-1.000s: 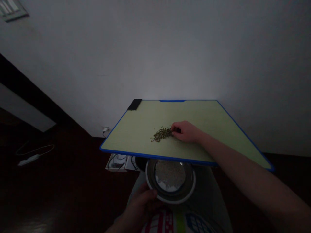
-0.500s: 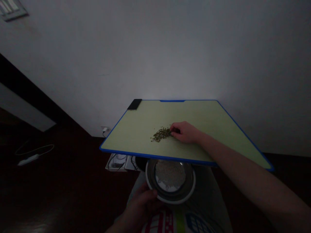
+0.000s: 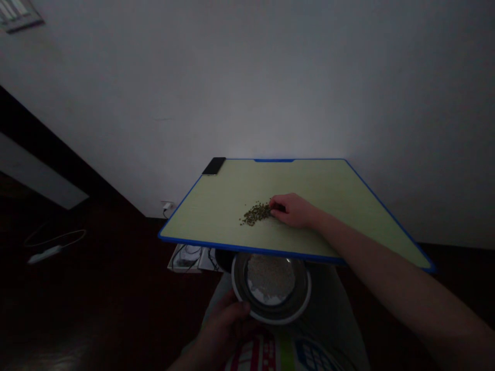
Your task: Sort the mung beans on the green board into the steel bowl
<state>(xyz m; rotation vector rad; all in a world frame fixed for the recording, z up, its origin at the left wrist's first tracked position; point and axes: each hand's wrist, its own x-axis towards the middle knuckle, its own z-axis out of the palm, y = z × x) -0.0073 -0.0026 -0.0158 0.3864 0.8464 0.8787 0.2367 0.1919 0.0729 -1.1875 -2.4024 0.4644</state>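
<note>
On the pale green tabletop (image 3: 317, 180) lies a spread of small brown-green grains or seeds (image 3: 255, 213). My right hand (image 3: 292, 209) rests at the right end of this pile, thumb and fingers pinched together at its edge; what sits between the fingertips is too small to make out. Below the table's front edge, over my lap, my left hand (image 3: 230, 322) grips the rim of a round metal bowl (image 3: 299, 304), thumb on top. Inside the bowl shows a pale, grainy layer (image 3: 270, 278) with white patches.
A black phone (image 3: 214, 166) lies at the table's far left corner. The table's blue edge (image 3: 247, 248) overhangs the bowl. White boxes with cables (image 3: 187, 257) stand beneath on the left. A power strip (image 3: 45, 254) lies on the dark floor; a wall rises behind.
My right thumb and fingertips have drawn slightly closer together at the pile's edge. The left hand and bowl stay in place.
</note>
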